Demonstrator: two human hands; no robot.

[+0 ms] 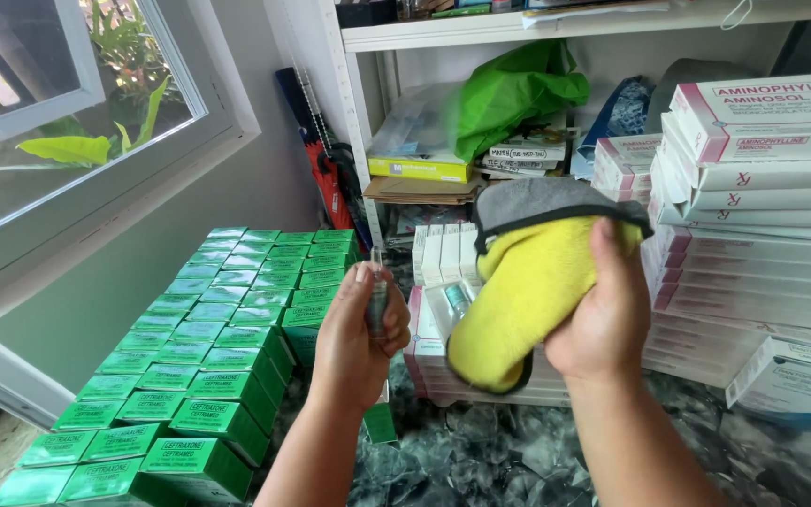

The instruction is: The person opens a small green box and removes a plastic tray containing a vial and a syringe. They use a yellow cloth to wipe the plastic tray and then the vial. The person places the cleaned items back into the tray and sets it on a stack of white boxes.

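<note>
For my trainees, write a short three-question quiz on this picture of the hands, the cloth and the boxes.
1. True or false: the left hand holds a small glass ampoule.
2. What colours is the cloth in the right hand?
3. The green boxes lie: A) below the window, B) on the shelf.

Key: 1 true; 2 yellow with a grey side; 3 A.

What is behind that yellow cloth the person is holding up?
Behind the yellow cloth held by the right hand stand white boxes on a stack of pink-edged cartons. How far they run behind the cloth is hidden.
</note>
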